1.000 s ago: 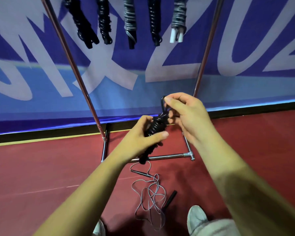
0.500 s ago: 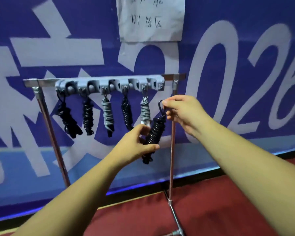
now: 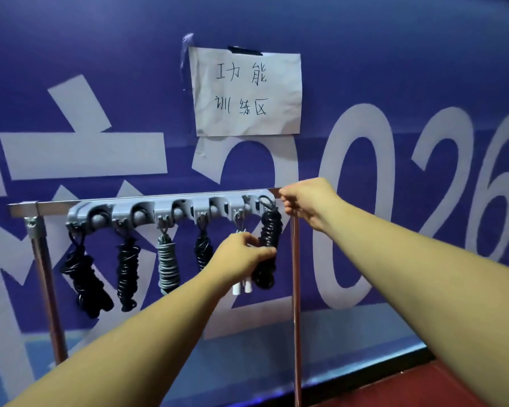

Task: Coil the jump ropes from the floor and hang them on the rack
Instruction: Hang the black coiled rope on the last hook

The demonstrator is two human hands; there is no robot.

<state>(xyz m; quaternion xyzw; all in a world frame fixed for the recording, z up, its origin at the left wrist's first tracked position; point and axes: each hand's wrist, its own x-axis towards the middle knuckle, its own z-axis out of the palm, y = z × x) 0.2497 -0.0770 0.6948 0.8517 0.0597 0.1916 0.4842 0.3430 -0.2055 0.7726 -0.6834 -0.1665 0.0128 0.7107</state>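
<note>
My left hand [image 3: 244,254] curls round the middle of the rope [image 3: 270,230], a tight black bundle of glossy, ridged turns, thumb in front and fingers behind. My right hand [image 3: 304,201] is up at the bundle's top, fingertips drawn together on its thin loop, which sits at the last hook of the rack [image 3: 147,211], a grey moulded plastic strip with rounded sockets on a shiny metal bar. Below my right hand runs the rack's slim chrome post [image 3: 296,289]. Under my left hand two smooth white handles [image 3: 241,287] poke out. Left of that hand hang more bundles: wiry black ones and a neat grey coil [image 3: 167,265]. Above my hands, a creased paper [image 3: 247,91] is taped to the blue banner [image 3: 394,69].
</note>
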